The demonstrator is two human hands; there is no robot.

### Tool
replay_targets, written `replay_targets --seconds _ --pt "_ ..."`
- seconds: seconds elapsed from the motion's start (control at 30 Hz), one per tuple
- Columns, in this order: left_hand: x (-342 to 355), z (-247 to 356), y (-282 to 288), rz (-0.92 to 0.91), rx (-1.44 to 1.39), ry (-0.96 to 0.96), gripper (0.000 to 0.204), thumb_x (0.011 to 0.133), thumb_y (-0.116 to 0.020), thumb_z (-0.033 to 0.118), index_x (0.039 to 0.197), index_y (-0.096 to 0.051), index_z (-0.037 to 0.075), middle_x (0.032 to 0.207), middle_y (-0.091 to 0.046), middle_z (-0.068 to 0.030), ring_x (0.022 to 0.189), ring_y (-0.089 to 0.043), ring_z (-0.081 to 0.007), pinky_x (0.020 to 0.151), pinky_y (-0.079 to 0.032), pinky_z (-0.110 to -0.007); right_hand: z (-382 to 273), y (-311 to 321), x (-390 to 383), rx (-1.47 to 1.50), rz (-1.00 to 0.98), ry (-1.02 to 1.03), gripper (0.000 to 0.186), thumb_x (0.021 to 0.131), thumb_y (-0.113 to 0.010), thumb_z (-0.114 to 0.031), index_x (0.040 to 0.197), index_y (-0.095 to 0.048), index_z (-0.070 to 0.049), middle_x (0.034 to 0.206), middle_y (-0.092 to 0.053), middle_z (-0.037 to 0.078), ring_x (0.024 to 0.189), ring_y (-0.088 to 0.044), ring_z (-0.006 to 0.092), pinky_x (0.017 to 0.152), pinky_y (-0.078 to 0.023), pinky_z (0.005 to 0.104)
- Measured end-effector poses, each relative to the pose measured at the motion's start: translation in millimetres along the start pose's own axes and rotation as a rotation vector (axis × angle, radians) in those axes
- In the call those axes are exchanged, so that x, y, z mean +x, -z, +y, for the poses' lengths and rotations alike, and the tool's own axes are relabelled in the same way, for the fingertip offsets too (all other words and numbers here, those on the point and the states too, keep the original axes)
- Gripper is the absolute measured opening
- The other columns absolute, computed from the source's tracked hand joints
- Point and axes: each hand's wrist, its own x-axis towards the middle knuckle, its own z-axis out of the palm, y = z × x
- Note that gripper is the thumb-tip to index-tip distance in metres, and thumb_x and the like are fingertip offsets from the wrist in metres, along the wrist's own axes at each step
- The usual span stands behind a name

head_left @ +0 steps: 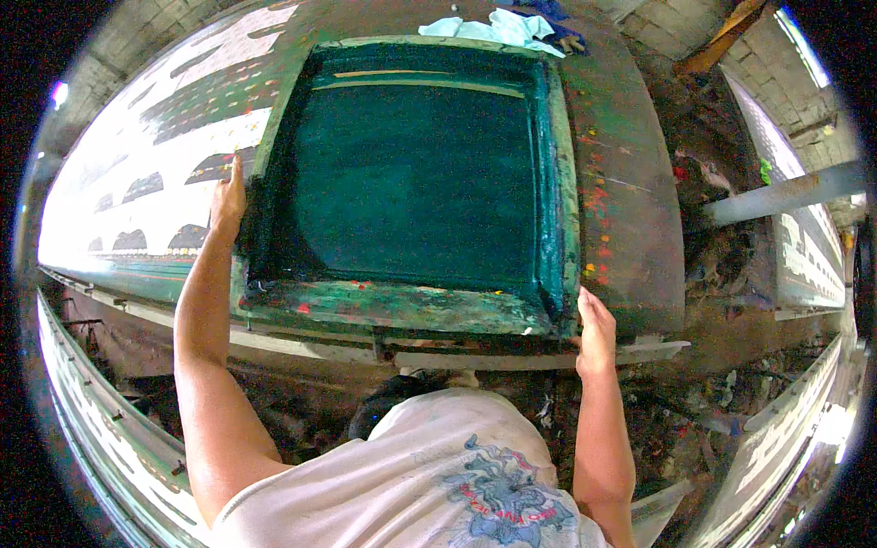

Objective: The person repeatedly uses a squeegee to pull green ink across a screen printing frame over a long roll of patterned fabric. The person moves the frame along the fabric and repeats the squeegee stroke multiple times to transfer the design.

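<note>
A wooden-edged screen printing frame lies over the long table in front of me, its mesh dark with green ink. Thick wet ink lines its inner right side, and a pale strip crosses the mesh near the far end. My left hand grips the frame's left side, about midway along, one finger stretched forward and the others partly hidden. At the near right corner, my right hand is closed on the frame's edge. Whether the frame touches the table is hidden.
White pieces with arched dark gaps cover the table's left part. A pale crumpled cloth and dark blue cloth lie beyond the frame. A metal rail runs along the near edge. A grey beam juts in at right.
</note>
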Motion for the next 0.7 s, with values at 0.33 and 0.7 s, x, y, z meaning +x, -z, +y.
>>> replay_targets --seconds 0.33,0.7 --pt "8 -6 -1 -0.131 -0.258 0.071 0.106 0.103 -0.039 0.088 0.139 -0.073 -0.006 0.115 -0.077 -0.0308 0.113 -0.071 -0.0377 0.109 -0.048 -0.052 -21 -6 -22 0.254 0.080 0.099 0.056 0.113 -0.066 -0.040 0.146 -0.069 0.005 0.145 -0.073 0.011 0.132 -0.067 0.0216 0.117 -0.048 0.0390" --pt "3 82 -57 -0.255 -0.915 -0.035 0.083 0.112 -0.047 0.066 0.169 -0.047 0.006 0.158 -0.058 -0.0194 0.139 -0.060 -0.0308 0.115 -0.051 -0.046 -95 55 -53 -0.022 0.183 0.376 0.047 0.112 -0.063 -0.044 0.113 -0.084 -0.002 0.099 -0.080 -0.001 0.090 -0.066 0.0093 0.089 -0.055 0.0337"
